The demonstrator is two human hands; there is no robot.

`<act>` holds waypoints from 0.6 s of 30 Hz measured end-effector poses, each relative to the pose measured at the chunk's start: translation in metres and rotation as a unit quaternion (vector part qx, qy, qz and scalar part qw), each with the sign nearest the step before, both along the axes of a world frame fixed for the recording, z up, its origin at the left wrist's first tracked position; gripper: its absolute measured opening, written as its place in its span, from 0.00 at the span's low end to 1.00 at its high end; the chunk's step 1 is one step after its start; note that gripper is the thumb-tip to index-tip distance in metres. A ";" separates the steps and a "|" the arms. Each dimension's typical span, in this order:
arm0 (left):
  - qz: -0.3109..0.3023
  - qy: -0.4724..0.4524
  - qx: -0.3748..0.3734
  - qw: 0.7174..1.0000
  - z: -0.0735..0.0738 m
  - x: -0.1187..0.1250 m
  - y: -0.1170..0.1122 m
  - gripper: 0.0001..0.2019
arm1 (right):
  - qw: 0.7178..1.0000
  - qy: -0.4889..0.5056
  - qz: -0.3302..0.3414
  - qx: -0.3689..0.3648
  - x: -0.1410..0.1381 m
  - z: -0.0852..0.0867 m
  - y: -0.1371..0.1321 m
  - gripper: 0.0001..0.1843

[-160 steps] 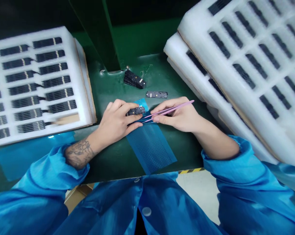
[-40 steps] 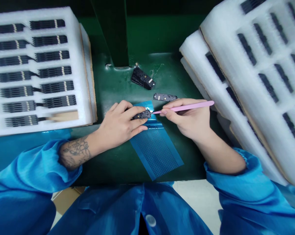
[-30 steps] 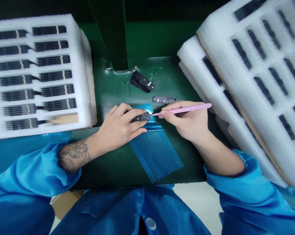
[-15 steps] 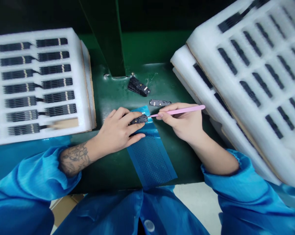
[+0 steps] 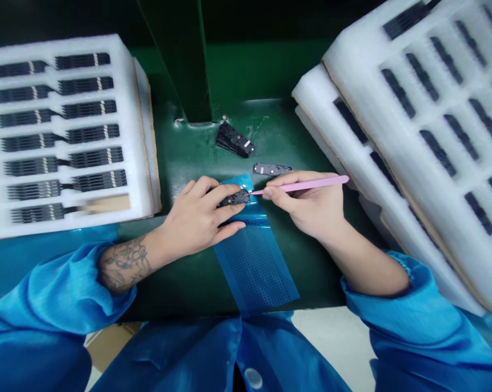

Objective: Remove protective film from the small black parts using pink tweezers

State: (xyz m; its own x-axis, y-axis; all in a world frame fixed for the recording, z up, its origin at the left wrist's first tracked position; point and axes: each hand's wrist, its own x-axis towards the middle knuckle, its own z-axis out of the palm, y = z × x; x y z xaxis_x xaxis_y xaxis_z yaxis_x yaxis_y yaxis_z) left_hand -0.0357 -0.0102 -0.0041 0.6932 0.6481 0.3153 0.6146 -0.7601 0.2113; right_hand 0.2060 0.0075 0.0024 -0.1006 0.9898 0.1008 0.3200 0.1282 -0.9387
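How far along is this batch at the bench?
Possibly done: a lone black part on the green bench. In hand: the left hand pins a black part on the blue film sheet, and the right hand touches pink tweezers to it. Remaining: a small stack of parts and foam trays holding rows of parts.

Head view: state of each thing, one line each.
Left hand: pinning black module down.
Right hand: gripping pink tweezers.
Pink tweezers: tips at the module's end.
Black module: lying on blue film.
Blue film: lying flat.
Small black stack: lying loose.
Left foam tray: loaded with black strips.
Right foam trays: stacked, tilted.
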 end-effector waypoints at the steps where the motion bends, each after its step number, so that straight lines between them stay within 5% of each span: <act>1: 0.000 0.000 0.001 1.000 0.000 0.000 0.000 0.17 | 1.000 0.000 0.000 0.001 0.000 0.000 0.000 0.04; 18: 0.000 -0.006 -0.002 1.000 0.000 0.000 0.000 0.17 | 0.999 0.029 -0.006 0.015 0.004 0.000 0.000 0.05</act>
State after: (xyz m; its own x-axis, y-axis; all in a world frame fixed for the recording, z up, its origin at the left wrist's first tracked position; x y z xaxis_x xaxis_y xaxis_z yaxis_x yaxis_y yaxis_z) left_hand -0.0358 -0.0102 -0.0044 0.6896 0.6494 0.3204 0.6119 -0.7592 0.2219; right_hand 0.2099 0.0074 0.0026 -0.0826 0.9874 0.1350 0.2660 0.1524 -0.9518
